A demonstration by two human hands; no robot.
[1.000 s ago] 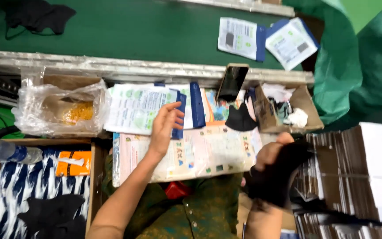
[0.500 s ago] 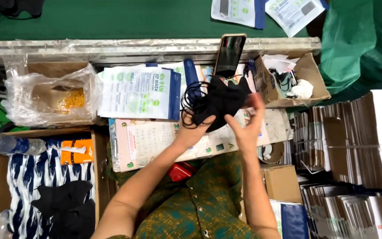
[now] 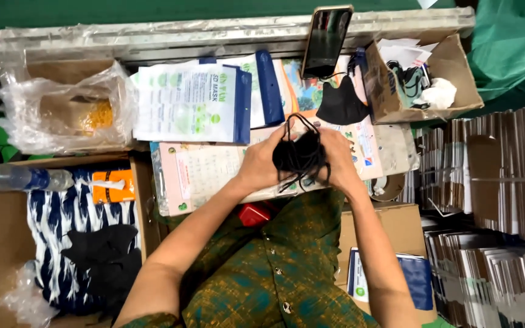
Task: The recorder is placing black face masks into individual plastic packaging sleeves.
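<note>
with both hands pressed together over the lap board, the left hand (image 3: 261, 165) and right hand (image 3: 335, 159) clamped on a black mask bundle (image 3: 299, 155), it seems wise to gather the loose ear loops before squaring the stack.

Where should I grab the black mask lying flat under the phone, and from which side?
Pinch the lone black mask at its wide lower edge, coming from the person's side. Its top tucks beneath the propped phone and a cardboard box crowds its right, so the near edge looks the freest.
</note>
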